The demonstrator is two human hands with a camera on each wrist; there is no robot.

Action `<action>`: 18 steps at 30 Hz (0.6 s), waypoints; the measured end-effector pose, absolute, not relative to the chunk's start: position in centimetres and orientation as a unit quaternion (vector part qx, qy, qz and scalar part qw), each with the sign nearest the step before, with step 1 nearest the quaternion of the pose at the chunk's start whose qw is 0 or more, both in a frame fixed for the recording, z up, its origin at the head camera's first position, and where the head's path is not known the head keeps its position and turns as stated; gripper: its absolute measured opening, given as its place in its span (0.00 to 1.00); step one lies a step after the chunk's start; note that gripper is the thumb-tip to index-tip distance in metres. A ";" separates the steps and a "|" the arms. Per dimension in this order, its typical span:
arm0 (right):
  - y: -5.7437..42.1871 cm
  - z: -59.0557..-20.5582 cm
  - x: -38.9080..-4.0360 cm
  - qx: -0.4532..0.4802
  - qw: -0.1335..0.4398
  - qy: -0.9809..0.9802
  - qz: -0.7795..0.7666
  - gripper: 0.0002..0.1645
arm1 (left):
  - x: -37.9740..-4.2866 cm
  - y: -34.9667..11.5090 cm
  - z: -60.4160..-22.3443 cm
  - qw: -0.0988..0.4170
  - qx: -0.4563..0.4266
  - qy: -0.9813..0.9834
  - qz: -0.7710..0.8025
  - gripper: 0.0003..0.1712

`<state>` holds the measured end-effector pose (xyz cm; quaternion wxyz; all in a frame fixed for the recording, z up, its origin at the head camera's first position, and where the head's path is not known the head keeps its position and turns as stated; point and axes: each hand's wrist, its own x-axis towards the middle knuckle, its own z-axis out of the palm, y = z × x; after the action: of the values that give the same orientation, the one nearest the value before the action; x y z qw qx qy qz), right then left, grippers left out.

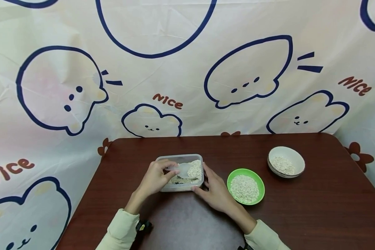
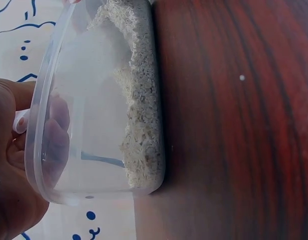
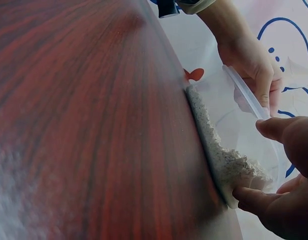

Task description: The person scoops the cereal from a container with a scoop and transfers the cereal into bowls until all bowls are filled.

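A clear plastic container (image 1: 175, 188) stands on the table with pale flakes, like oats, heaped toward its right side (image 1: 195, 169). My left hand (image 1: 156, 177) reaches over its left rim and pinches the handle of a translucent spoon (image 1: 183, 171), whose bowl lies among the flakes. My right hand (image 1: 217, 192) grips the container's right side, with the thumb at the near right corner. In the left wrist view, the flakes (image 2: 143, 115) lie in a layer along the container's bottom. The right wrist view shows them (image 3: 234, 167) rising higher near my right hand (image 3: 289, 185).
Right of the container is a green bowl (image 1: 229, 185) holding pale flakes. Farther back to the right, a white bowl (image 1: 295, 158) has similar flakes in it. All stand on a dark brown wooden table (image 1: 325, 201). A printed cloth (image 1: 190, 76) hangs behind the table.
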<state>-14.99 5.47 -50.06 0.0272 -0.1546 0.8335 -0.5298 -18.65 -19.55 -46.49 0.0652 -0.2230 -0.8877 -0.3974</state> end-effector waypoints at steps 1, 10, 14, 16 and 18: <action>5.5 -50.1 -15.0 -0.155 0.028 0.834 -0.529 0.58 | -18.6 -19.6 -46.5 0.066 -0.222 -0.888 -0.398 0.06; 5.6 -50.0 -14.8 -0.155 0.034 0.836 -0.524 0.57 | -18.3 -20.0 -46.6 0.083 -0.213 -0.882 -0.412 0.07; 5.7 -49.7 -14.8 -0.153 0.039 0.839 -0.522 0.57 | -18.1 -20.4 -46.4 0.090 -0.208 -0.881 -0.416 0.06; 5.8 -49.4 -14.8 -0.150 0.041 0.840 -0.519 0.56 | -18.0 -20.6 -46.3 0.093 -0.203 -0.878 -0.422 0.06; 5.9 -49.2 -14.7 -0.145 0.045 0.841 -0.519 0.57 | -17.9 -20.9 -46.2 0.098 -0.199 -0.876 -0.428 0.06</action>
<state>-14.74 5.89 -49.16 0.0448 -0.1453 0.8410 -0.5192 -17.87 -20.87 -46.17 0.0976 -0.1995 -0.8761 -0.4280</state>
